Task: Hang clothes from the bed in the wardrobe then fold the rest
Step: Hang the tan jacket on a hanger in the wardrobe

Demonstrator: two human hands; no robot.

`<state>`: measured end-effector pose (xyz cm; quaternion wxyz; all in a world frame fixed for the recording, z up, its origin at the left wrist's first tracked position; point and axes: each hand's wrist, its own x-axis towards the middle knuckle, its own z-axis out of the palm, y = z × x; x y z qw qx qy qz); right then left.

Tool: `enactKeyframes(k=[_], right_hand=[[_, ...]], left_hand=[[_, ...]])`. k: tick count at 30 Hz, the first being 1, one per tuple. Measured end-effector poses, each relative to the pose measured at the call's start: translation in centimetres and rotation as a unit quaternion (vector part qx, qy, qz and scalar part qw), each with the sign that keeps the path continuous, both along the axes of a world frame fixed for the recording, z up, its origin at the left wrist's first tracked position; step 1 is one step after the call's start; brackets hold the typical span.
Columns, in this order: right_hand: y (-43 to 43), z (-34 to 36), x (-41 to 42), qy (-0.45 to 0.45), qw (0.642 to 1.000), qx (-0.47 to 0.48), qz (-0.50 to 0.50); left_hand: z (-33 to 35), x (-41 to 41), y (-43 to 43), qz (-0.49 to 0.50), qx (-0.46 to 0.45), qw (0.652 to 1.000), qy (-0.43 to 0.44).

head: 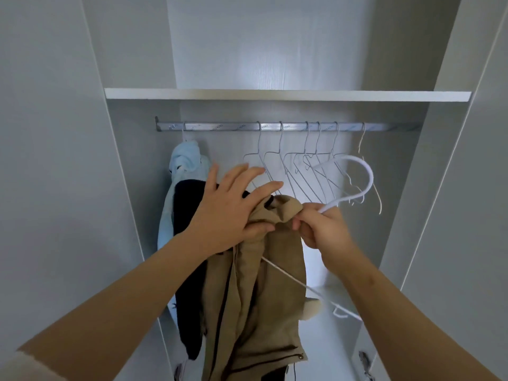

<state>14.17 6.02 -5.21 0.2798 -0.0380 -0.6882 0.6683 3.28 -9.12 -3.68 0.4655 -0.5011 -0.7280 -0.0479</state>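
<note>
Gripping white plastic hanger (367, 171) by its neck w/ right hand (321, 229), beige zipped fabric jacket (261, 298) draped on it, below grey metal wardrobe rail (220, 126); left hand (231, 210) flat, fingers spread, pressing jacket's shoulder.

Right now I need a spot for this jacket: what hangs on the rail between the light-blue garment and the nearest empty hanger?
Nothing: the head view shows the rail bare between the light-blue garment and that wire hanger.
</note>
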Motion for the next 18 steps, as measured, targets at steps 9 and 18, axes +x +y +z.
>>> enactKeyframes(k=[9,18], right_hand=[[1.7,2.1,0.5,0.131,0.916,0.244,-0.29],[2.7,-7.3,-0.9,-0.158,0.911,0.348,-0.154]], left_hand=[[1.9,-0.4,1.8,-0.115,0.063,0.979,-0.156],[5.4,-3.3,1.4,-0.068,0.265,0.927,-0.255]])
